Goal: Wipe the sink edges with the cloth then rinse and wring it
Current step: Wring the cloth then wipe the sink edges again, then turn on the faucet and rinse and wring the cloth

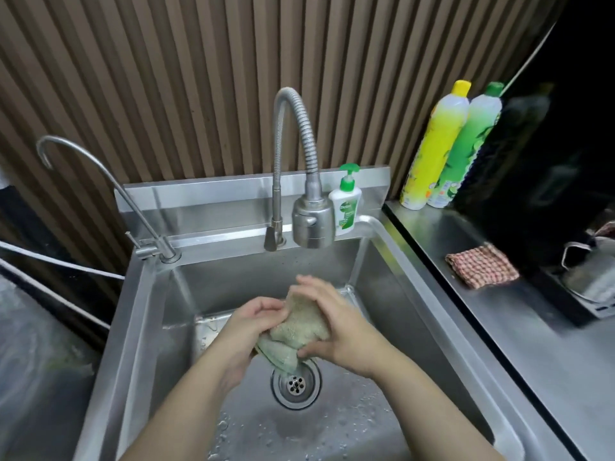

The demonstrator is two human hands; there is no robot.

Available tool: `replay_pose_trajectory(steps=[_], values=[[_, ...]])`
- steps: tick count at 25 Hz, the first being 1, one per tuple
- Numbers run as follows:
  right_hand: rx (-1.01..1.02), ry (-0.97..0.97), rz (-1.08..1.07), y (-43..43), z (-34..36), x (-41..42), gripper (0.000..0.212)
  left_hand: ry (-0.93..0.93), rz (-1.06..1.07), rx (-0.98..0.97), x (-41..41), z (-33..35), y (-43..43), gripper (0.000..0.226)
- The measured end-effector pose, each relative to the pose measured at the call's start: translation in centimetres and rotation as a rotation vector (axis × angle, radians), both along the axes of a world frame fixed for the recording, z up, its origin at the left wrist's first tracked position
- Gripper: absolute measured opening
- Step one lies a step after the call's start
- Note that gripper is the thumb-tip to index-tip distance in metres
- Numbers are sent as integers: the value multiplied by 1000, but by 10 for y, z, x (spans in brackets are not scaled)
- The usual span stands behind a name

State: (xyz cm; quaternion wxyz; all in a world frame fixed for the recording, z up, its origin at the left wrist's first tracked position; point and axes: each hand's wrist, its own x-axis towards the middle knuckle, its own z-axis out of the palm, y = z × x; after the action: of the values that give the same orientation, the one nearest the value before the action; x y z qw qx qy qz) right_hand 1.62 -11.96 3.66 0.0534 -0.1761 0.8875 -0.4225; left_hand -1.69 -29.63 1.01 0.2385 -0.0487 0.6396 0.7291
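Both hands, left (248, 322) and right (336, 322), squeeze the bunched cloth (296, 327) over the drain (296, 384), at 6 o'clock from the tap (312, 224), so drips fall inside the sink (133, 321).

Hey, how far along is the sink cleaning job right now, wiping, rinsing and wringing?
Wiping looks finished: the cloth is off the sink edges, bunched over the drain. In hand: left hand and right hand squeeze it together, which looks like wringing. No water visibly runs from the faucet, though droplets dot the basin. Left: finish wringing.
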Motion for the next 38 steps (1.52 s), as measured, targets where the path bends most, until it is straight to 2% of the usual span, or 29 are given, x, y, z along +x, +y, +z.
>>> replay_pose_trajectory(steps=[2, 4, 6, 8, 10, 11, 13, 16, 19, 23, 29, 38], values=[[-235, -228, -105, 27, -3, 6, 95, 6, 110, 119, 6, 0, 11, 40], [-612, -569, -201, 40, -12, 13, 80, 36, 227, 182, 11, -2, 17, 46], [-809, -751, -291, 45, -30, 14, 61, 50, 310, 180, 20, -5, 20, 41], [-802, -741, -300, 49, -39, 10, 46, 66, 351, 139, 31, -12, 21, 37], [-761, -653, -295, 53, -34, 5, 28, 141, 331, -6, 36, -5, 20, 31], [-742, -624, -292, 55, -30, 3, 24, 201, 327, -84, 34, 5, 21, 25], [-723, -591, -273, 58, -21, -1, 22, 336, 326, -95, 23, 40, 26, 20], [-764, -567, -260, 61, -15, -3, 19, 514, 182, 11, -2, 94, 37, 40], [-778, -561, -249, 62, -18, -1, 19, 601, 139, -77, -11, 114, 47, 50], [-781, -603, -287, 59, -31, 6, 22, 593, 153, -64, -2, 98, 38, 39], [-768, -685, -342, 40, -52, 14, 21, 514, 94, -107, 19, 39, 27, 49], [-756, -686, -403, 29, -56, 8, 20, 493, 34, -62, 16, 16, 34, 50]])
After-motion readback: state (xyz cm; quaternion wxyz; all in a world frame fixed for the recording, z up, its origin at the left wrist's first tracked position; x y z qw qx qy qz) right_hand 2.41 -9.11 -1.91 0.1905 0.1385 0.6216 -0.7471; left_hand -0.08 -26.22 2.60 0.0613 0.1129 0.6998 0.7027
